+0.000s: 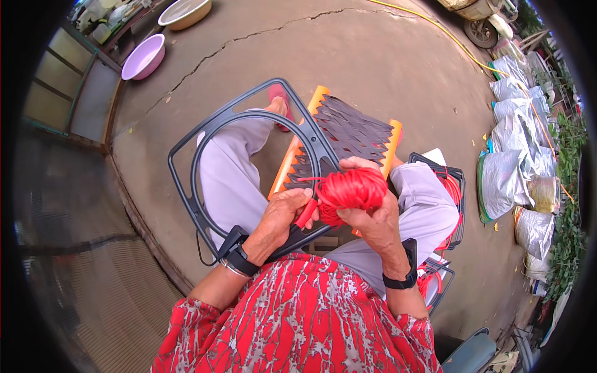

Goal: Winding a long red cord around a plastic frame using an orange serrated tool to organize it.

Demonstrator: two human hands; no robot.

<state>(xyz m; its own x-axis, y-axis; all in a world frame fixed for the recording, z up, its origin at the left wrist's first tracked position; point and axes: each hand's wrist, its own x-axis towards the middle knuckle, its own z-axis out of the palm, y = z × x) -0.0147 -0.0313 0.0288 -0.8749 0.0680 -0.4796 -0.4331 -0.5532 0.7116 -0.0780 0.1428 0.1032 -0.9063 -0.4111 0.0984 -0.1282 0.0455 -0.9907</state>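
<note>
Across my lap leans a black square frame (pixel 181 166) with a round ring inside it. A short length of its ring is wrapped in red cord (pixel 306 213), and my left hand (pixel 283 214) is closed around that wrapped part, thumb and fingers pinching it. My right hand (pixel 377 225) grips a thick bundle of red cord (pixel 352 188) just to the right of the ring. From the bundle a loose strand runs left, over the ring. Parts of the right fingers are hidden behind the bundle.
In front of me stands a folding stool (pixel 354 127) with orange bars and dark woven straps. By my right leg are more black frames (pixel 461 214) with red cord. White sacks (pixel 505 177) line the right side; a purple basin (pixel 143 57) sits far left. A yellow hose (pixel 438 26) crosses the ground.
</note>
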